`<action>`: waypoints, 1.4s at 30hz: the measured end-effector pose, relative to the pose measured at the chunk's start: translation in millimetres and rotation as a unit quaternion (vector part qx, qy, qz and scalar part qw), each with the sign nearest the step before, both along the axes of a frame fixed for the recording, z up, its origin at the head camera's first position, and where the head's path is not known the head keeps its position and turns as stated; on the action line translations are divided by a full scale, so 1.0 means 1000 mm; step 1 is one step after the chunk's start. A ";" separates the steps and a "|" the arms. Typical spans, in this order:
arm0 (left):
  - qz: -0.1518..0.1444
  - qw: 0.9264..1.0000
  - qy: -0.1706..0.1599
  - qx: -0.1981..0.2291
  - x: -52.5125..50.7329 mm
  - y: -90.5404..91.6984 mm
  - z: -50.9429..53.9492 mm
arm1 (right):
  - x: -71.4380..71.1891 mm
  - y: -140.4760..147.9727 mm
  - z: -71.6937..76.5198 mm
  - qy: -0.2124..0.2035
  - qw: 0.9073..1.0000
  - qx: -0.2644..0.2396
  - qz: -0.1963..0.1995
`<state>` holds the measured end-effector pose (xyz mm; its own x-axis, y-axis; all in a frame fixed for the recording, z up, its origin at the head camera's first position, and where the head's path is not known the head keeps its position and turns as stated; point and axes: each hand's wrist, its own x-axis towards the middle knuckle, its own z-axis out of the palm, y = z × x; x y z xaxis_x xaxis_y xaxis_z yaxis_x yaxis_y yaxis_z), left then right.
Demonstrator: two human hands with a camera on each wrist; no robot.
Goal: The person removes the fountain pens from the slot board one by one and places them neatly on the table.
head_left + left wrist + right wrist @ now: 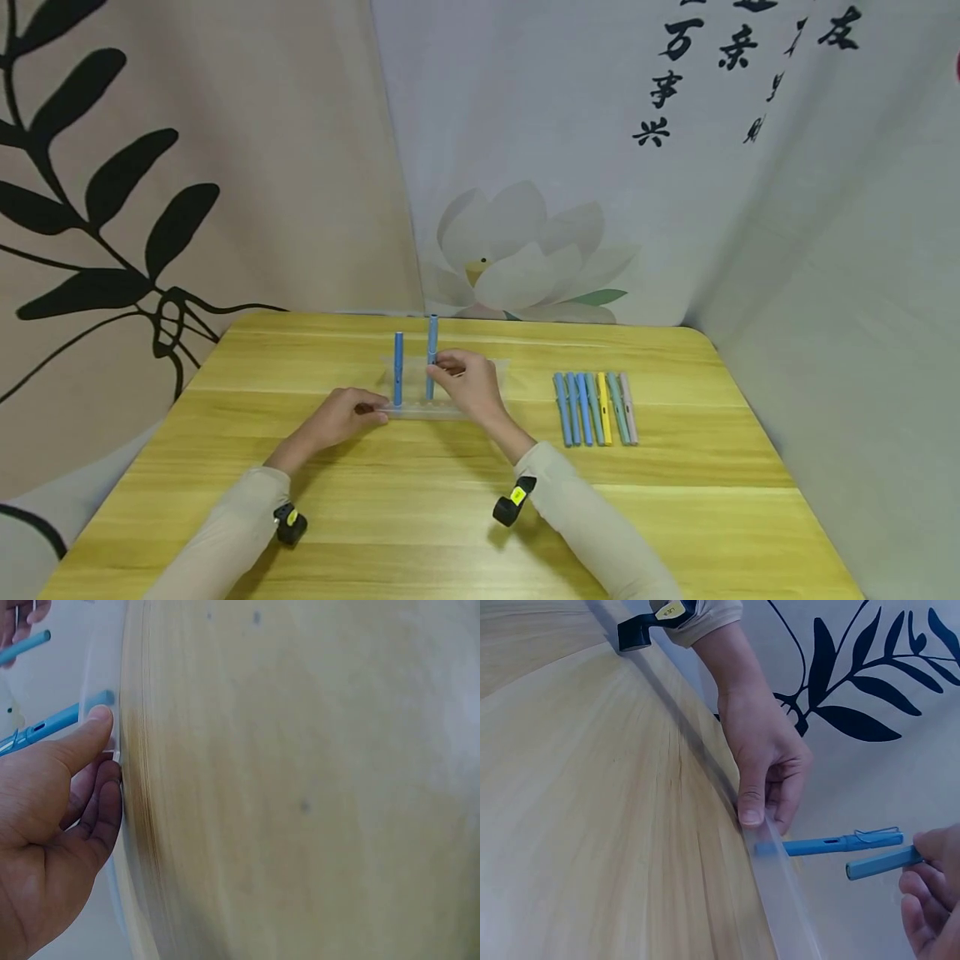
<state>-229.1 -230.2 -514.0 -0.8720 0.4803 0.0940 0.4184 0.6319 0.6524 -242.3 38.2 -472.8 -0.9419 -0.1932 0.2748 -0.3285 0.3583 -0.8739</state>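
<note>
A clear plastic stand (420, 412) lies near the far side of the table, and my left hand (347, 417) pinches its left end between thumb and curled fingers. One blue pen (398, 371) stands upright in the stand, close to that hand; its clip shows in the right wrist view. My right hand (471, 387) pinches a second blue pen (432, 337) upright, to the right of the first. In the right wrist view, this held pen's lower end (862, 870) is apart from the stand's strip (776, 892).
To the right, several pens lie side by side on the wooden table (675, 500): blue ones (583, 408), greenish ones (617, 398), a yellow one (603, 408) and a greyish-pink one (628, 408). A printed curtain (510, 125) hangs behind the table.
</note>
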 end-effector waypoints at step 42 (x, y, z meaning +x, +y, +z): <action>0.002 1.000 -0.007 -0.003 -0.002 -0.003 0.000 | 0.028 0.122 0.013 0.006 0.996 0.006 -0.089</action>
